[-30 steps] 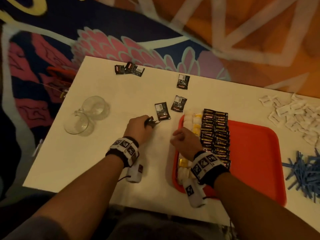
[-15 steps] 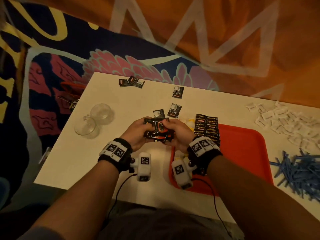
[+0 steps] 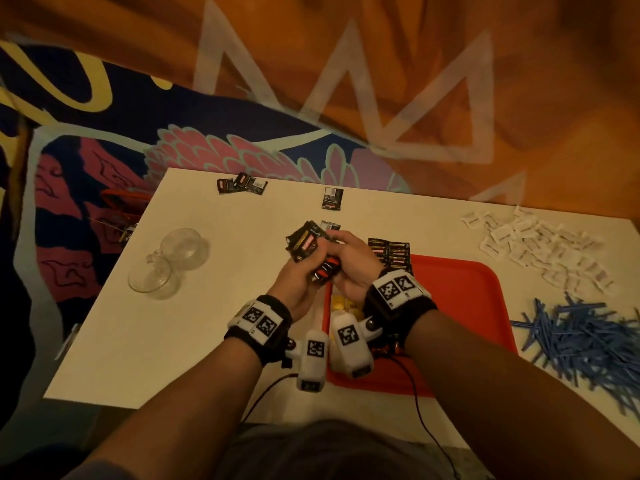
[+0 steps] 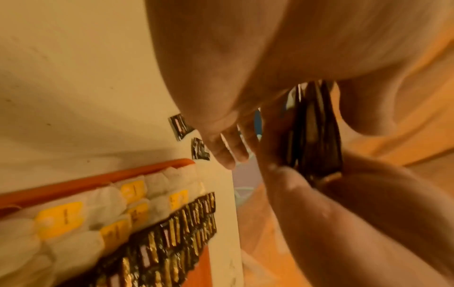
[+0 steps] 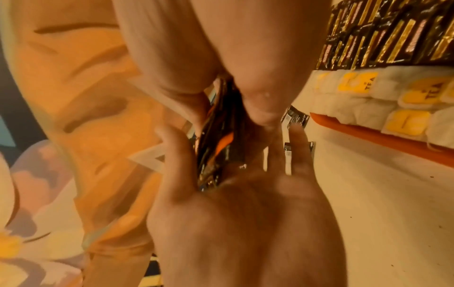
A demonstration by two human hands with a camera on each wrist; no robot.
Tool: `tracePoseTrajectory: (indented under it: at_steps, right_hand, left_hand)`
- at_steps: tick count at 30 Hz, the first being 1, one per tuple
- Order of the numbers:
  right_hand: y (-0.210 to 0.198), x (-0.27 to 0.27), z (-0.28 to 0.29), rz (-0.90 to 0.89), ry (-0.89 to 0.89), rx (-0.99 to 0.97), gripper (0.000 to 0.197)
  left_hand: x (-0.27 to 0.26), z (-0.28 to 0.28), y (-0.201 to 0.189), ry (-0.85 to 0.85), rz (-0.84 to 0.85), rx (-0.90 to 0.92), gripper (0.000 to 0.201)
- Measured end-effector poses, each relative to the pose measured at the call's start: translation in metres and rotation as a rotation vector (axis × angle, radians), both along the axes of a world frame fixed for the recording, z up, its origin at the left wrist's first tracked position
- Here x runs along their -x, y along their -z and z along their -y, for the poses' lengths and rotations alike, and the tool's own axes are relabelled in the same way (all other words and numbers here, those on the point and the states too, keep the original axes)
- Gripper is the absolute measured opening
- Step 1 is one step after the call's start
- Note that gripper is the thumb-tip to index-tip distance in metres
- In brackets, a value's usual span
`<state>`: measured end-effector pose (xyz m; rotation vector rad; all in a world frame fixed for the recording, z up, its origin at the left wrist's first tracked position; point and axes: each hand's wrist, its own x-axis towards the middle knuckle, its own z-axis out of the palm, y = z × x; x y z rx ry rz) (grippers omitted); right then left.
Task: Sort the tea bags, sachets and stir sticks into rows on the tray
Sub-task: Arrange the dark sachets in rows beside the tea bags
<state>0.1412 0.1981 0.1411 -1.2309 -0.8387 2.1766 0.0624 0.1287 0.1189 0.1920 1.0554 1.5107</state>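
White and rectangular, the desk (image 3: 145,327) is set on a patterned floor of orange, navy and pink. On its near right part a red tray (image 3: 460,306) is seen, with a row of tea bags (image 4: 103,209) bearing yellow tags along its left edge and rows of dark sachets (image 3: 389,252) just beside them. A stack of dark sachets (image 3: 304,247) is held above the desk, just left of the tray's far left corner, between both hands. The left hand (image 3: 294,282) is curled round the stack from the left; the right hand (image 3: 349,261) is closed on it from the right, so each grip is clamped on the same stack. Loose dark sachets (image 3: 242,183) are scattered on the far part of the desk. Two clear glasses (image 3: 166,265) are lying at the left. White sachets (image 3: 540,247) are piled at the far right, and blue stir sticks (image 3: 585,341) are heaped near the right edge.
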Motion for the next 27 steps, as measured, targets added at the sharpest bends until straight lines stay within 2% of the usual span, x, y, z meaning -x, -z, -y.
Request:
tracePoseTrajectory:
  at_steps: [2,5,7,9,11,13,15,17,18,20,24,27]
  right_hand:
    - [-0.006,-0.003,0.004,-0.026,-0.024,0.008,0.03]
    - [-0.013,-0.009,0.007,0.034,-0.108,-0.068,0.03]
    - [-0.019,-0.014,0.007,0.263,-0.306,-0.283,0.024]
    - [-0.018,-0.021,0.005,0.52,-0.484,-0.609,0.028]
    - [-0.02,-0.03,0.0,0.699,-0.479,-0.878,0.043]
    - [-0.029,-0.036,-0.003,0.666,-0.489,-1.055,0.067]
    - [-0.04,-0.036,-0.004,0.667,-0.729,-1.232,0.099]
    - [-0.046,-0.032,-0.001,0.756,-0.986,-1.377,0.113]
    - [-0.045,-0.03,0.0,0.777,-1.053,-1.415,0.113]
    - [-0.04,-0.028,0.0,0.754,-1.074,-1.457,0.104]
    - [-0.037,-0.033,0.0,0.683,-0.978,-1.461,0.081]
    - [-0.036,-0.036,0.004,0.609,-0.884,-1.412,0.071]
  left_hand:
    - [-0.002,-0.008,-0.006,-0.071,0.144,-0.038,0.039]
    - [0.005,-0.015,-0.011,-0.084,0.167,-0.029,0.035]
    - [0.006,-0.016,-0.011,-0.088,0.125,0.002,0.034]
    - [0.006,-0.014,-0.013,-0.099,0.113,0.031,0.031]
    - [0.008,-0.012,-0.015,-0.118,0.113,0.061,0.029]
    - [0.01,-0.01,-0.016,-0.073,0.074,0.096,0.027]
    - [0.004,-0.007,-0.024,0.03,0.057,0.122,0.025]
    - [-0.004,-0.003,-0.031,0.128,0.102,0.124,0.023]
    - [-0.007,-0.002,-0.033,0.167,0.149,0.112,0.023]
    - [-0.006,0.002,-0.035,0.209,0.214,0.073,0.021]
    - [0.006,0.011,-0.033,0.312,0.23,0.009,0.024]
    - [0.005,0.015,-0.032,0.31,0.253,-0.023,0.027]
